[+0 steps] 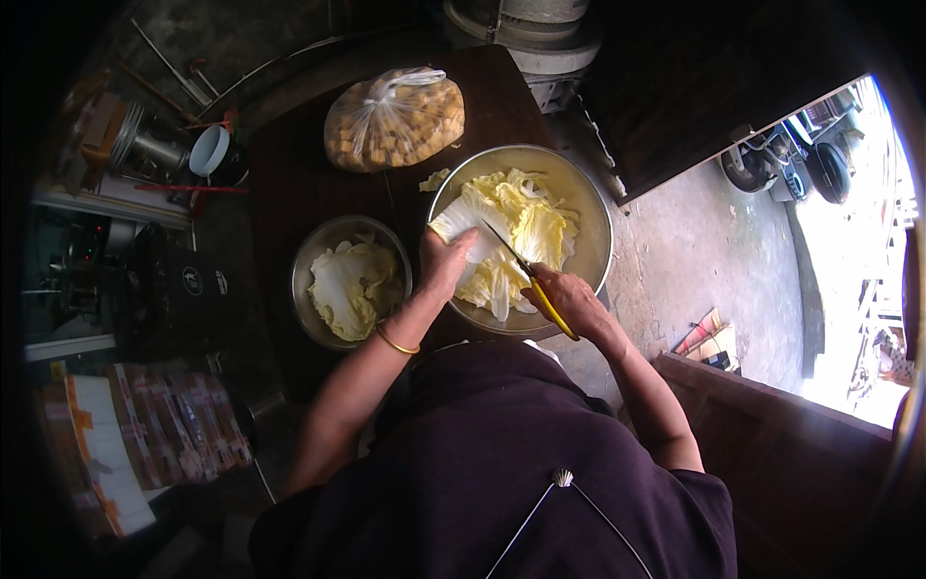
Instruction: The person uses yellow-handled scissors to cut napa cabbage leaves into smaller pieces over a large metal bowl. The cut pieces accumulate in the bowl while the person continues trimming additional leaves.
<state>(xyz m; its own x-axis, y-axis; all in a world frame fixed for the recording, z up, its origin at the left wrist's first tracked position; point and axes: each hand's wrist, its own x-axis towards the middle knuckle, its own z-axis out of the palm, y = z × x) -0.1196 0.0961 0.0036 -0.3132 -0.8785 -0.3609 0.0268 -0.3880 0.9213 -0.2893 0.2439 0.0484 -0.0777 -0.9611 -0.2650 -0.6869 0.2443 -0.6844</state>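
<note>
My left hand [445, 259] grips a pale napa cabbage leaf [465, 217] over the left side of a large metal bowl [597, 217]. Yellow-handled scissors [551, 311] are in my right hand [571, 295], with their dark blades pointing up and left at the leaf. Whether the blades are apart is hard to tell. Cut pieces of yellow and white cabbage [539, 235] lie heaped in the large bowl under both hands. To the left, a smaller metal bowl [298, 289] holds more cabbage leaves [347, 289], beside my left forearm.
Both bowls stand on a dark wooden table [499, 87]. Behind them sits a knotted clear plastic bag of tan cubes [394, 123]. A cabbage scrap [434, 180] lies by the large bowl's rim. Stacked flattened cardboard [173, 427] is at the left, a wooden door panel [767, 412] at the right.
</note>
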